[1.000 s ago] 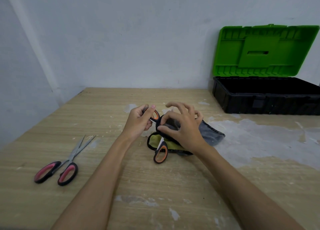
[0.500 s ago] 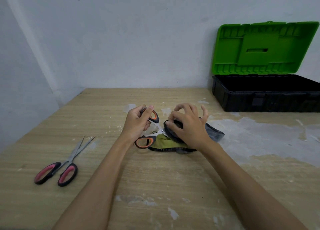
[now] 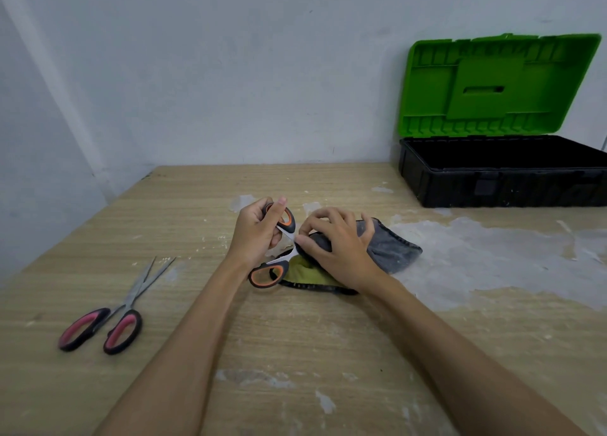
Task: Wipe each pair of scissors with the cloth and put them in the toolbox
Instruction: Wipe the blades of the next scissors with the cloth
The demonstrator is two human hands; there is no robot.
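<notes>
- While the left hand [image 3: 258, 230] is gripping the orange-handled scissors [image 3: 274, 254] by the upper handle loop, thumb lying across the loop and fingers curled behind it, the lower loop is hanging free just above the table [image 3: 295, 353].
- The scissor handles are standing apart, so the pair is sitting open; the blades are running under the cloth [image 3: 387, 248] and are not showing.
- The right hand [image 3: 338, 248] is pressing down on the cloth, fingers bent and slightly spread over the grey fabric, with thumb and forefinger closing on the covered metal just past the pivot.
- The cloth is lying bunched on the table near the middle, grey side up, with a yellow-green face and dark stitched edge peeking out below the right wrist.
- A second pair, the pink-handled scissors [image 3: 108, 317], is resting flat on the table well to the left of both hands, blades slightly parted and pointing away from the person, untouched.
- The toolbox [image 3: 502, 185] is sitting at the far right of the table against the wall, its green lid [image 3: 499, 83] standing upright and its black tub showing dark inside; whether anything is lying in it cannot be told.
- Pale patches of worn finish are spreading over the tabletop between the cloth and the toolbox.
</notes>
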